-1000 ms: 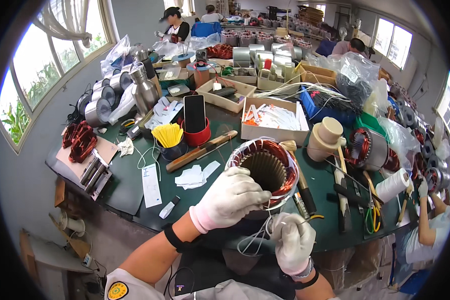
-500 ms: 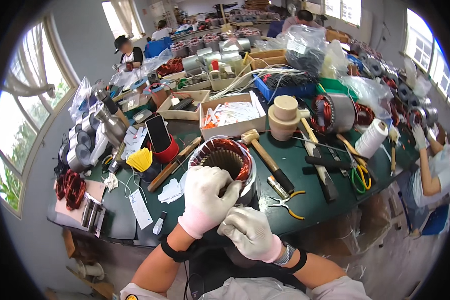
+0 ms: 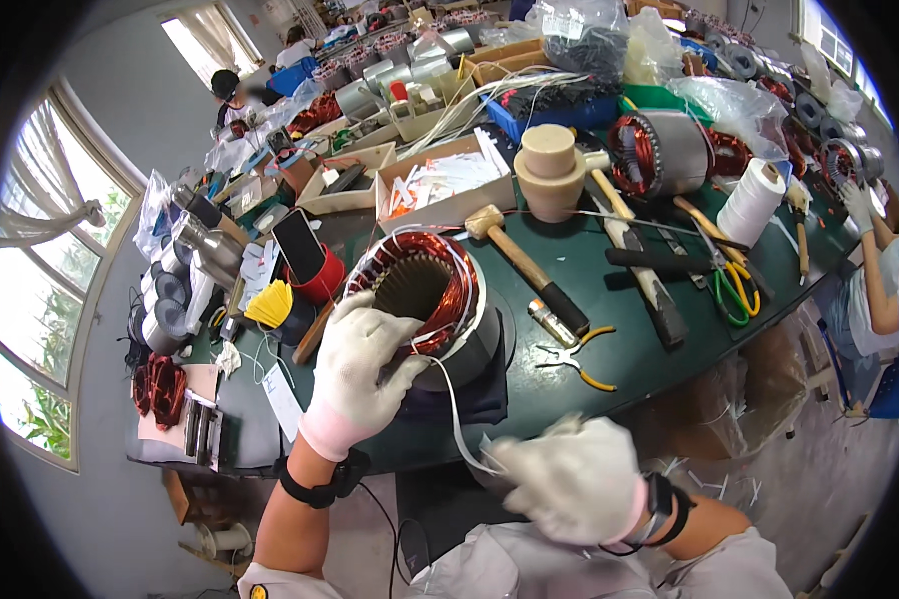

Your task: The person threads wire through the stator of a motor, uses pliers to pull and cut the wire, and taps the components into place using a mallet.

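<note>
Left hand is half-curling over the heavy-looking stator, grip unclear, casing probably holding best; right hand, fingertips closed, is pinching limp cord.

Motor-winding workshop: copper-wound stators, mallet, pliers, white spool on green workbench.

No legible text. Blue mark on white card, table's near-left edge: too small to read.
</note>
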`<state>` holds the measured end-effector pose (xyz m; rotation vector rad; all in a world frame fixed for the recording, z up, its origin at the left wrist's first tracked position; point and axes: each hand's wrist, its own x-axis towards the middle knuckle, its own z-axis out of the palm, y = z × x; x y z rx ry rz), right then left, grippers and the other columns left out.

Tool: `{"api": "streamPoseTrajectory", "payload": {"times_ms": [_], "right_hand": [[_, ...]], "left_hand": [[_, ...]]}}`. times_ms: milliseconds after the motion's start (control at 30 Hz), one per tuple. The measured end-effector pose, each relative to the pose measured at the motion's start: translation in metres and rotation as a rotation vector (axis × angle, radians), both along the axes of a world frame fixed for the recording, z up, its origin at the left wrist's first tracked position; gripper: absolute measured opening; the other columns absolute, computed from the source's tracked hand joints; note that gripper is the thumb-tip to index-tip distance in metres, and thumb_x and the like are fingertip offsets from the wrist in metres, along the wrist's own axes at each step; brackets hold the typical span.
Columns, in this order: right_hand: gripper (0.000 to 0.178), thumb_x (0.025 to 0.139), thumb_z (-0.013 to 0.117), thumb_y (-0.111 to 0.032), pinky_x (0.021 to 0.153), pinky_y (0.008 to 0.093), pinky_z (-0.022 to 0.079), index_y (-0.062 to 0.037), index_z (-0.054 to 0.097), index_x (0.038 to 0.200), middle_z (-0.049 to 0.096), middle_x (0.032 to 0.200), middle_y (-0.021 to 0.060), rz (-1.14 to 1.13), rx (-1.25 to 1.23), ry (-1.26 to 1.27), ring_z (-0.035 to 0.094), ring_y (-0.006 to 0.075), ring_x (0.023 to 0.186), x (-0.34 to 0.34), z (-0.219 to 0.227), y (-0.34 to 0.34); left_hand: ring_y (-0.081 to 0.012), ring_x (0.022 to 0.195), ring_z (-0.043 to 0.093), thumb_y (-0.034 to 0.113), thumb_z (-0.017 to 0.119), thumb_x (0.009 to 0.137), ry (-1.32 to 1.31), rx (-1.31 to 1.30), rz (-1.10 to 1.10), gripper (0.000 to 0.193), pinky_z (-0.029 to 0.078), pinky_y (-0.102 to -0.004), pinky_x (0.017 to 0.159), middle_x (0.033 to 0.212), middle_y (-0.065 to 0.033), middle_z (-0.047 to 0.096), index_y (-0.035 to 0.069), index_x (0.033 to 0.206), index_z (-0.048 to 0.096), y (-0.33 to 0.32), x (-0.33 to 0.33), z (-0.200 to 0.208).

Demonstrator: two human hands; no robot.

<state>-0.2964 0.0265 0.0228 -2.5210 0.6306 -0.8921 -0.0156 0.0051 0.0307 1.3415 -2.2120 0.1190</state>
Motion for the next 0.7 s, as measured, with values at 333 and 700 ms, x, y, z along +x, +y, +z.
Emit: {"api": "streamPoseTrajectory", "payload": {"times_ms": [333,700], "right_hand": [[0.018,0.098,0.067,-0.008,0.062,0.0382,0.055,-0.0028,0.063,0.115,0.072,0.086,0.0126,-0.255,-0.090,-0.003,0.072,0.0291,0.070,0.045,-0.052,-0.036],[0.022,0.094,0.074,-0.013,0.073,0.0437,0.058,-0.0030,0.065,0.113,0.075,0.095,0.0184,-0.147,0.383,-0.100,0.074,0.0359,0.086,0.058,-0.030,-0.065]], "left_hand": [[-0.0282,0.107,0.070,0.013,0.085,0.077,-0.005,-0.129,0.037,0.041,0.043,-0.0533,0.112,0.102,-0.0071,0.073,0.007,0.116,0.075,0.005,0.002,-0.013],[-0.0349,0.116,0.067,0.027,0.082,0.080,-0.223,0.209,-0.189,0.053,0.035,-0.0585,0.120,0.113,-0.0168,0.072,0.002,0.125,0.071,-0.027,0.016,0.038]]}}
